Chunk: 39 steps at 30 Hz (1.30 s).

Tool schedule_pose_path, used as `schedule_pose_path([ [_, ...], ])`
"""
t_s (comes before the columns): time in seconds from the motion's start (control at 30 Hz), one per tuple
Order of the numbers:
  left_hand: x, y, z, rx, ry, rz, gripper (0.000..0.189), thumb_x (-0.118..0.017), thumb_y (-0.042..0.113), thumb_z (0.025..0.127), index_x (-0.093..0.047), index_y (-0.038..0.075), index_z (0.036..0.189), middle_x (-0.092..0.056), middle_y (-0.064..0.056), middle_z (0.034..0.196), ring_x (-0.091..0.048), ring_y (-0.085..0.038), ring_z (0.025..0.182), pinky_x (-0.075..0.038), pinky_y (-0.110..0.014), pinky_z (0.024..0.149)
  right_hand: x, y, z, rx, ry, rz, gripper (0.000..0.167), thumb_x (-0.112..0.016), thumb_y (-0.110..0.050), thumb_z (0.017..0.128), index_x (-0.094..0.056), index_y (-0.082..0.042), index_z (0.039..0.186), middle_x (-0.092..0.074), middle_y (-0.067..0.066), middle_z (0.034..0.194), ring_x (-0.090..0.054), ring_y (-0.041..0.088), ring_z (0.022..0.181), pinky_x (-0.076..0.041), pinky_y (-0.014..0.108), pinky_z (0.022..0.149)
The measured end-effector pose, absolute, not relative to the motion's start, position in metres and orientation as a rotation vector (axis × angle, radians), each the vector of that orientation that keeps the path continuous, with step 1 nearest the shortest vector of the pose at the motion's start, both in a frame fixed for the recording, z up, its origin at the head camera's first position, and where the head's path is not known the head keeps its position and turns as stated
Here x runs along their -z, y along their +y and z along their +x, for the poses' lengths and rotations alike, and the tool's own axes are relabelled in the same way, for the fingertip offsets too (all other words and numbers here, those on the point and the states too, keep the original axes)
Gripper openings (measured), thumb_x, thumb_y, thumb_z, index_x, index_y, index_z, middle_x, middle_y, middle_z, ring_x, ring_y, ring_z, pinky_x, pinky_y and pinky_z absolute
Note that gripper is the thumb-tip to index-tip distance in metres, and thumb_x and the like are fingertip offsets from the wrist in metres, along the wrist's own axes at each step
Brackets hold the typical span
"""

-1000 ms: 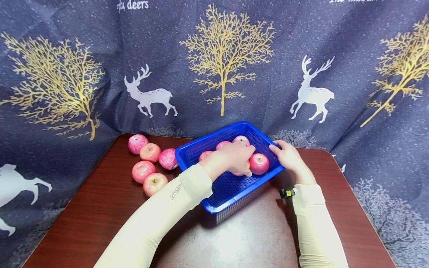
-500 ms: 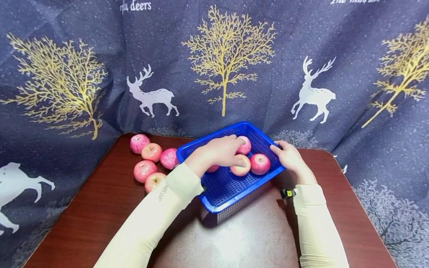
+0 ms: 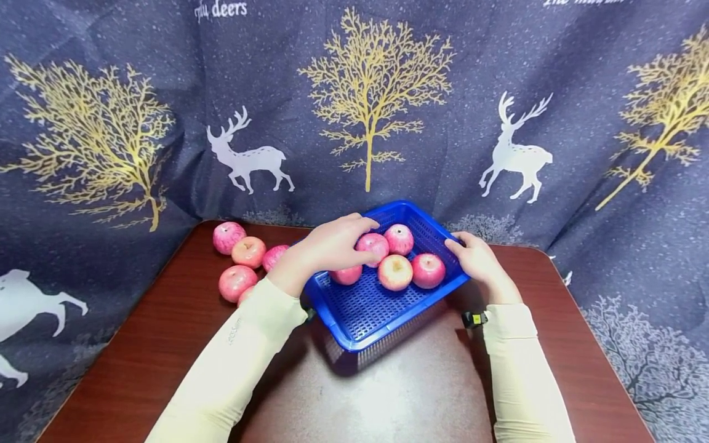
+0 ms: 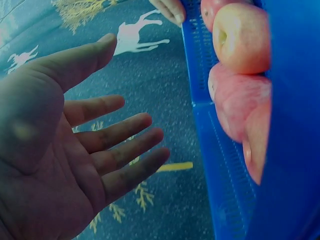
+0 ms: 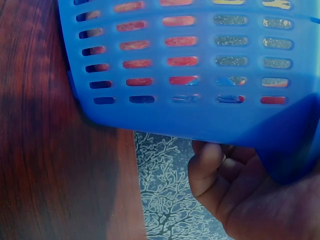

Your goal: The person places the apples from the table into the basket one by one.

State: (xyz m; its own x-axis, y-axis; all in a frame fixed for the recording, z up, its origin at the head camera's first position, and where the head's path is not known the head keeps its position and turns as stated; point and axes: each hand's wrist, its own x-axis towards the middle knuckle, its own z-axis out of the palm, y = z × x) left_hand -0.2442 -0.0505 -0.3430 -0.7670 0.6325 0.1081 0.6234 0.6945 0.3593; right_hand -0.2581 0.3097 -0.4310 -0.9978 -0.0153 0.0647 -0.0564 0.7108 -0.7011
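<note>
A blue perforated plastic basket [image 3: 382,326] holds several apples, among them a pale yellow-red apple [image 3: 396,272] and a red apple [image 3: 428,271]. My left hand [image 3: 332,243] is over the basket's left side, close to a pink apple [image 3: 373,248]. In the left wrist view its palm shows, with fingers spread and nothing held. At the basket's right corner, my right hand [image 3: 480,261] grips the rim. The right wrist view has this right hand [image 5: 240,185] with its fingers curled at the basket's rim [image 5: 175,127].
Several more apples, including a red apple [image 3: 237,283], lie on the brown table [image 3: 166,344] left of the basket. A dark cloth [image 3: 443,154] printed with deer and trees hangs behind the table.
My left hand has moved left from the apples in the basket's right part, uncovering the pale apple and those behind it. The right hand stays on the rim.
</note>
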Motion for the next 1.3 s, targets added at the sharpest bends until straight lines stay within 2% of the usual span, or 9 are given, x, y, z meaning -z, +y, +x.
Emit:
schedule_pose_path([
  [0.1,0.342,-0.059,-0.242,-0.643,2.904,1.084,0.065,-0.077,0.044,0.102,-0.064,0.009,0.156,-0.068,-0.012,0.143,-0.065,-0.027,0.131,-0.054,-0.048,0.112,0.430,0.310,-0.257,-1.167,-2.855,0.067,0.054,-0.055,-0.038,0.116,-0.062,0.005,0.149,-0.065,0.031,0.144,-0.063,0.045,0.127,-0.043,0.061,0.114],
  [0.3,0.342,-0.081,-0.233,-0.727,2.971,1.056,0.065,-0.079,0.047,0.100,-0.067,0.011,0.153,-0.069,-0.010,0.134,-0.067,-0.027,0.124,-0.057,-0.049,0.107,0.430,0.309,-0.258,-1.170,-2.856,0.068,0.053,-0.056,-0.037,0.116,-0.063,0.004,0.149,-0.066,0.030,0.143,-0.063,0.045,0.127,-0.043,0.061,0.115],
  [0.53,0.345,-0.114,-0.225,-0.780,3.085,1.040,0.060,-0.077,0.047,0.101,-0.070,0.012,0.148,-0.069,-0.009,0.132,-0.061,-0.029,0.128,-0.054,-0.050,0.108,0.430,0.308,-0.257,-1.179,-2.856,0.052,0.054,-0.055,-0.038,0.116,-0.062,0.004,0.150,-0.066,0.030,0.144,-0.063,0.045,0.128,-0.043,0.061,0.115],
  [0.7,0.347,-0.140,-0.220,-0.837,3.121,1.035,0.053,-0.078,0.043,0.102,-0.074,0.008,0.141,-0.070,-0.009,0.127,-0.060,-0.030,0.125,-0.051,-0.050,0.109,0.430,0.308,-0.257,-1.204,-2.844,0.041,0.053,-0.056,-0.037,0.116,-0.062,0.004,0.149,-0.067,0.030,0.142,-0.064,0.045,0.126,-0.044,0.060,0.114],
  [0.83,0.353,-0.156,-0.215,-0.807,3.153,0.953,0.045,-0.077,0.045,0.102,-0.076,0.011,0.133,-0.070,-0.008,0.126,-0.060,-0.027,0.121,-0.052,-0.049,0.103,0.430,0.309,-0.258,-1.199,-2.843,0.044,0.053,-0.055,-0.037,0.116,-0.062,0.004,0.149,-0.066,0.030,0.142,-0.064,0.045,0.126,-0.044,0.061,0.115],
  [0.93,0.359,-0.165,-0.211,-0.796,3.177,0.901,0.042,-0.077,0.045,0.102,-0.077,0.012,0.128,-0.070,-0.006,0.124,-0.060,-0.027,0.121,-0.053,-0.050,0.101,0.430,0.310,-0.258,-1.206,-2.843,0.045,0.053,-0.055,-0.037,0.116,-0.062,0.004,0.149,-0.067,0.030,0.142,-0.064,0.045,0.125,-0.044,0.061,0.115],
  [1.1,0.369,-0.176,-0.206,-0.795,3.205,0.934,0.036,-0.080,0.036,0.100,-0.079,0.008,0.123,-0.072,-0.010,0.122,-0.062,-0.034,0.121,-0.052,-0.055,0.103,0.433,0.311,-0.260,-1.205,-2.853,0.041,0.054,-0.054,-0.039,0.116,-0.062,0.003,0.150,-0.067,0.029,0.142,-0.064,0.045,0.126,-0.044,0.061,0.115],
  [1.3,0.380,-0.188,-0.202,-0.747,3.229,0.912,0.036,-0.082,0.036,0.098,-0.080,0.008,0.121,-0.072,-0.010,0.121,-0.064,-0.035,0.118,-0.053,-0.056,0.101,0.432,0.311,-0.260,-1.221,-2.849,0.035,0.054,-0.055,-0.038,0.116,-0.062,0.002,0.150,-0.067,0.029,0.143,-0.064,0.045,0.127,-0.043,0.061,0.116],
])
